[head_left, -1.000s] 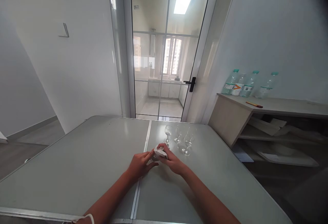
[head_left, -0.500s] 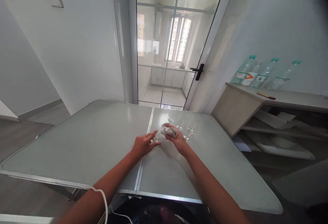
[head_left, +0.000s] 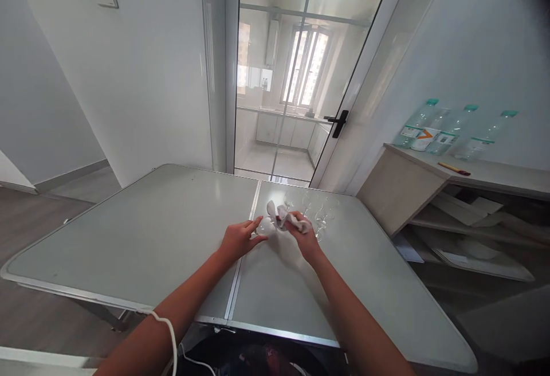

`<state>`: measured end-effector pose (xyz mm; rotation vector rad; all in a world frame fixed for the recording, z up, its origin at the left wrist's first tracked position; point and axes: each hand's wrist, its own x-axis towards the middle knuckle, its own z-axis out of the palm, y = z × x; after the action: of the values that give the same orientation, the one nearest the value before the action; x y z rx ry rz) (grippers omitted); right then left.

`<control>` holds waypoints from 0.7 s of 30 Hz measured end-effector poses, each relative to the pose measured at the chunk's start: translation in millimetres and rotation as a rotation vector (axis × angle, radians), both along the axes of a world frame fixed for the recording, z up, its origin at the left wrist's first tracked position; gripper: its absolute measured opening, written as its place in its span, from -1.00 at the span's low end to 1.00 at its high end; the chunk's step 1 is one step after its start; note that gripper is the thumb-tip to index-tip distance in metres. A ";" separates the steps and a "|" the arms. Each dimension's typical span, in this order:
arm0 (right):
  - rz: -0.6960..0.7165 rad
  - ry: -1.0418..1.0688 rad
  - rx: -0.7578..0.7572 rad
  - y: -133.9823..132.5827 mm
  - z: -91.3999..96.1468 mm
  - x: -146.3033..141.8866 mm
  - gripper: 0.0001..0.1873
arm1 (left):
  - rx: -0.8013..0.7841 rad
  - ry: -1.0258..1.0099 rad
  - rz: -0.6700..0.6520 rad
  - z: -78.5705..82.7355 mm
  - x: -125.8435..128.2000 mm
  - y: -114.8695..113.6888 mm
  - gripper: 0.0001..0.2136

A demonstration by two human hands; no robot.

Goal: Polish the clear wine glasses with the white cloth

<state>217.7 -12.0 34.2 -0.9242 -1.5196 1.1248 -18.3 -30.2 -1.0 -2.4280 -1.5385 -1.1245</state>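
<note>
My left hand (head_left: 240,239) curves its fingers and thumb around the bowl of a clear wine glass (head_left: 267,227), which lies on its side just above the table. In my right hand (head_left: 306,242) is a crumpled white cloth (head_left: 283,215), bunched in the fingers, with one end sticking up at the far side. The cloth is close against the glass on its right; whether it touches the stem or the rim is hidden. Beyond my right hand, several clear stemmed glasses (head_left: 323,214) stand grouped on the table, partly covered by that hand.
A grey-green table (head_left: 172,238) with a metal seam spans the front. Behind it is a glazed door (head_left: 275,106) with a black handle. To the right, a low shelf unit (head_left: 399,187) carries several plastic bottles (head_left: 447,132) and a brush-like stick (head_left: 454,168). A white cable (head_left: 169,330) crosses my left forearm.
The cloth has shifted and unfolded in my right hand, with an end now raised. More of the glass shows at my left hand. The view has tilted slightly.
</note>
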 end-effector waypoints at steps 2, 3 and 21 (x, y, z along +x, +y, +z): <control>0.109 -0.107 0.022 -7.7 8.3 0.9 -0.55 | -0.003 0.041 -0.027 -1.7 0.3 -0.8 -0.46; 0.158 -0.100 -0.004 -11.1 11.6 0.9 -0.52 | 0.001 0.059 -0.038 -2.3 0.6 -1.5 -0.46; -0.002 -0.281 0.364 0.7 9.3 8.2 -0.86 | 0.234 0.101 -0.025 1.6 -7.2 2.4 -0.48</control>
<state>225.9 -11.3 43.5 -0.8528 -1.8741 0.7007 -25.5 -27.8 0.7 -2.3157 -1.2724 -1.0982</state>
